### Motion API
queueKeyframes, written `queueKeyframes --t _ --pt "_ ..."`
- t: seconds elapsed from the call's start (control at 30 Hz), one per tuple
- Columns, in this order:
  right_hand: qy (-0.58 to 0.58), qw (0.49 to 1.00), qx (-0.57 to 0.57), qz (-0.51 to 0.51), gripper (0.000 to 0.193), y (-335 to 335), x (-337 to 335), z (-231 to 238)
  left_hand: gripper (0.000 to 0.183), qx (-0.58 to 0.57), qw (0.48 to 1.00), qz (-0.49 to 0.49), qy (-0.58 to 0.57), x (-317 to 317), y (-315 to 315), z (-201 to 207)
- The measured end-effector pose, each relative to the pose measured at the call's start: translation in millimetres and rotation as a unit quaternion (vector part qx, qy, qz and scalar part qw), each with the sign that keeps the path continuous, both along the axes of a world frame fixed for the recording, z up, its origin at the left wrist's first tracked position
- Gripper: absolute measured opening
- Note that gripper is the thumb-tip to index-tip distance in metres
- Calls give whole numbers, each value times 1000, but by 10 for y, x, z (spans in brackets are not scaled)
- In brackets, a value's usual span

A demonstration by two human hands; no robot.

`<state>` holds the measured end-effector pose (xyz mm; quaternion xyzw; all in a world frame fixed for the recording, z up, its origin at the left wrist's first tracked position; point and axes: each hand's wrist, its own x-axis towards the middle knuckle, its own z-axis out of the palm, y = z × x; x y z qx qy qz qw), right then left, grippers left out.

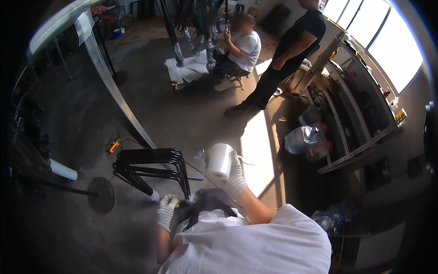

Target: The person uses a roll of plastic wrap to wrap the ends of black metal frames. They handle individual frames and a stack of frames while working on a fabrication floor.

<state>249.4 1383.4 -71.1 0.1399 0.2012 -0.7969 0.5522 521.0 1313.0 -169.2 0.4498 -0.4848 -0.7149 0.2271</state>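
Note:
My right hand (236, 177), in a white striped work glove, grips a roll of clear stretch film (219, 160) from its right side. The roll is tilted, one end toward me. To its left lies a bundle of bent black metal tubes (150, 157), several nested together. Clear film wraps the near ends of the bundle. My left hand (167, 211), gloved the same way, is beside these ends with its fingers curled. What its fingers pinch, if anything, is too small to make out. A crumpled bit of clear plastic (200, 157) shows left of the roll.
A metal post (114, 86) rises at the left, near a round stand base (101, 195) and another white roll (64, 170). An orange tool (114, 146) lies on the floor. Ahead are a seated person (244, 48) and a standing person (296, 45). Water jugs (301, 139) stand by shelving (351, 109).

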Motion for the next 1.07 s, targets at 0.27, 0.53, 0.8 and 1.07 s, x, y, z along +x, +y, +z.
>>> queueKeyframes --t 0.27,0.53,0.8,1.07 --pt "-79 992 -35 93 67 -618 -479 -346 11 41 994 18 -97 -332 -234 37" --pt "6 969 14 245 64 -1155 -939 -800 16 70 978 39 -192 -587 -303 -42" --pt "137 881 28 451 60 -2031 -1111 -1769 15 161 936 237 -204 -492 -276 -241" --pt "43 836 -23 547 58 -2288 -632 -2318 28 113 958 258 -59 -567 -689 -1218"
